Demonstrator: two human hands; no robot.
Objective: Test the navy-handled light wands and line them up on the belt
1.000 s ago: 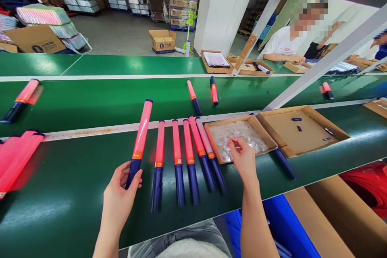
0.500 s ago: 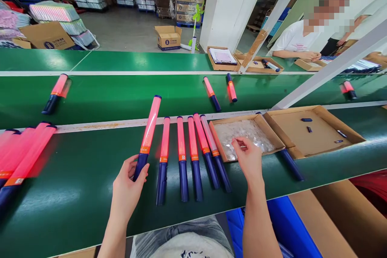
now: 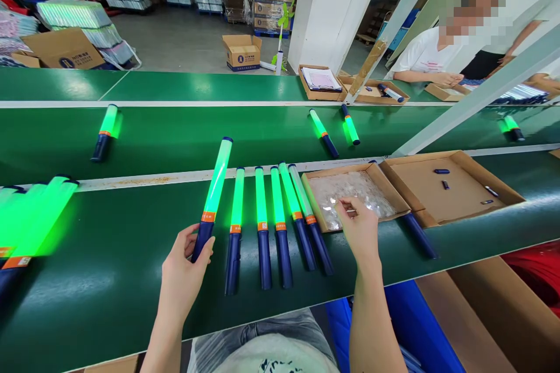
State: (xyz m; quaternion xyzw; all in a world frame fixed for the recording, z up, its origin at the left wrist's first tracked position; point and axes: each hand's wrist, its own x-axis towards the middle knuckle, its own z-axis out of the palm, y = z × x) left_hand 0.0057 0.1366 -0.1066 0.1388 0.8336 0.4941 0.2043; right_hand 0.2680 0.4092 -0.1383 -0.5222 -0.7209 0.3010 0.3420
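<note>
A lit green light stick (image 3: 216, 183) with a dark blue handle and an orange band is held upright, tilted a little right, in my left hand (image 3: 188, 259), its fingers closed round the handle. My right hand (image 3: 361, 227) is pinched over the front of a shallow cardboard tray (image 3: 312, 201) of small clear plastic pieces (image 3: 350, 189); I cannot make out what is between the fingertips. Between my hands several light sticks (image 3: 263, 227) lie in a row on the green table (image 3: 131, 280), all glowing green. The rightmost leans close to the tray's left side.
At the left lies a pile of glowing sticks (image 3: 39, 215). More sticks (image 3: 324, 131) lie on the green conveyor belt (image 3: 196, 134) behind. A second cardboard tray (image 3: 464, 210) holds a few small dark pieces. A slanted white post (image 3: 472, 99) rises at right; a co-worker (image 3: 431, 61) sits beyond.
All the lit sticks have turned from red to green. Sticks on the belt have shifted right. Both my hands keep nearly the same place and grip.
</note>
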